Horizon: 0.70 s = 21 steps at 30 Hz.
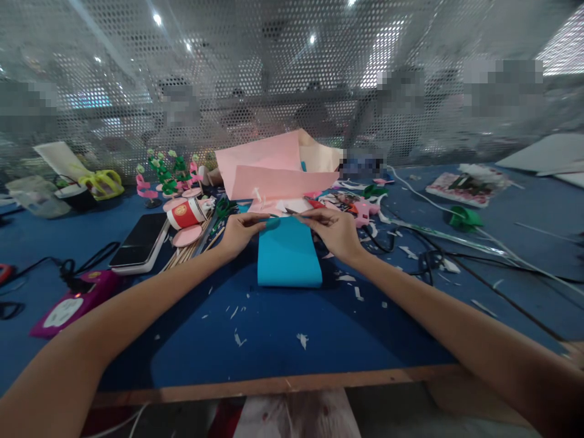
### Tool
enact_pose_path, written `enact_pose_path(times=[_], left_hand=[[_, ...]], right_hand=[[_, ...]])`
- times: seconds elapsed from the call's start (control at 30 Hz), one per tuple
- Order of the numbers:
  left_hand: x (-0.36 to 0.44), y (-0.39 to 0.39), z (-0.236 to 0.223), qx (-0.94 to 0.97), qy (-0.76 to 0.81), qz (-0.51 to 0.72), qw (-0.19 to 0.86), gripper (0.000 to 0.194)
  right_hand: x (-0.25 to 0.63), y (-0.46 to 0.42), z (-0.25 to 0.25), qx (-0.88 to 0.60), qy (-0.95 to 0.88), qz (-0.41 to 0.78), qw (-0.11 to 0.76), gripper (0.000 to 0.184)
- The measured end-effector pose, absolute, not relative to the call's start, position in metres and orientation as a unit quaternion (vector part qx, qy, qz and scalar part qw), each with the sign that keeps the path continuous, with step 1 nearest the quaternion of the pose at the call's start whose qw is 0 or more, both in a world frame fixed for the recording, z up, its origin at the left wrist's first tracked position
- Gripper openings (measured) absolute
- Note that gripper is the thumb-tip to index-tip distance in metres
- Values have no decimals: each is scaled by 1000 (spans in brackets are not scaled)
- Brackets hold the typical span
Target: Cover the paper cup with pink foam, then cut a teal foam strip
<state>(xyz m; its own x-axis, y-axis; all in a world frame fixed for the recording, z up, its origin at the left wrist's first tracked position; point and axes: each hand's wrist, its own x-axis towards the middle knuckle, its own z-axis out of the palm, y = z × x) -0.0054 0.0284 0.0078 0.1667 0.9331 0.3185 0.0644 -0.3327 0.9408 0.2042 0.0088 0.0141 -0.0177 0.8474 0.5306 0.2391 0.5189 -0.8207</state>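
Note:
A bright blue sheet of paper or foam (pixel 288 258), its near end bent over in a rounded fold, lies on the table before me. My left hand (pixel 241 231) pinches the sheet's far left corner between thumb and fingers. At the far right corner my right hand (pixel 335 231) grips the same edge. Just beyond that edge, near my right fingertips, is a small dark pointed thing with a red part (pixel 314 202); its kind is unclear. Large pink paper sheets (pixel 264 164) stand bent up behind the blue one.
Left are a phone (pixel 141 240), a red and white paper cup (pixel 186 213), wooden sticks, pink-green craft figures (pixel 166 173) and a purple power strip (pixel 77 304). Paper scraps (pixel 302 340) and cables (pixel 460 255) lie about the blue table. A perforated metal screen (pixel 274 73) rises behind.

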Motion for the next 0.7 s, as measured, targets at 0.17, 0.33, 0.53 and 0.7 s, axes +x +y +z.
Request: enact_pose_path(times=[0.17, 0.33, 0.53, 0.7], left_hand=[[-6, 29, 8, 636, 396, 512, 421, 27], [-5, 27, 9, 633, 390, 508, 434, 25], [-6, 29, 7, 634, 395, 500, 439, 27], [-6, 29, 7, 633, 399, 504, 431, 32]], right_hand=[[205, 8, 16, -413, -669, 269, 556, 24], [207, 9, 15, -414, -677, 257, 552, 24], [207, 9, 16, -417, -686, 256, 539, 23], [208, 7, 18, -424, -685, 261, 531, 23]])
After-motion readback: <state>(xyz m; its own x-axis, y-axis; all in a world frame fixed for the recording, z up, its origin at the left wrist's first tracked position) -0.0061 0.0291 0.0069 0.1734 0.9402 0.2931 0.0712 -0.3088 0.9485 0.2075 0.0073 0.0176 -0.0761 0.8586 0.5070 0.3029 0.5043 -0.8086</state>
